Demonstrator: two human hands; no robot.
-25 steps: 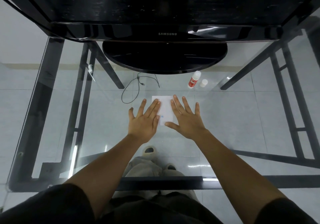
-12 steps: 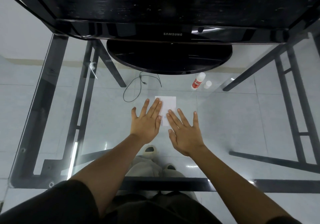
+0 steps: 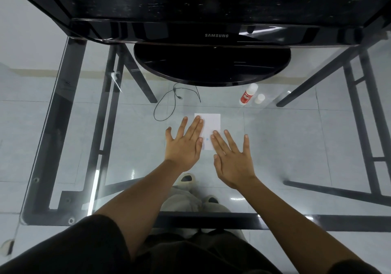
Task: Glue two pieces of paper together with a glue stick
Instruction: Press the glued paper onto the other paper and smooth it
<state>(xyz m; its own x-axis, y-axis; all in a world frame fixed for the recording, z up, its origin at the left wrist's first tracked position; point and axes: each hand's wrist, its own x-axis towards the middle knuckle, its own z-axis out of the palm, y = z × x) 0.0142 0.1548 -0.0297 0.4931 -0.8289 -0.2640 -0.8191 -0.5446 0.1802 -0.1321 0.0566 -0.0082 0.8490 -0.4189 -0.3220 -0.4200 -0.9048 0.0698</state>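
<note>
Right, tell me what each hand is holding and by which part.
Nothing is gripped. The left hand lies flat, fingers on the paper's left edge; the right hand lies flat, fingertips at its near right corner. The glue stick lies untouched.

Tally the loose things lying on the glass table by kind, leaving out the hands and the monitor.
Paper: 1 white patch visible; separate sheets cannot be told apart
Glue stick: 1
Glue cap: 1
Black cable: 1
Total: 4

Black short sleeves [image 3: 80, 246], bare forearms [image 3: 296, 216], beige trousers [image 3: 182, 201].
</note>
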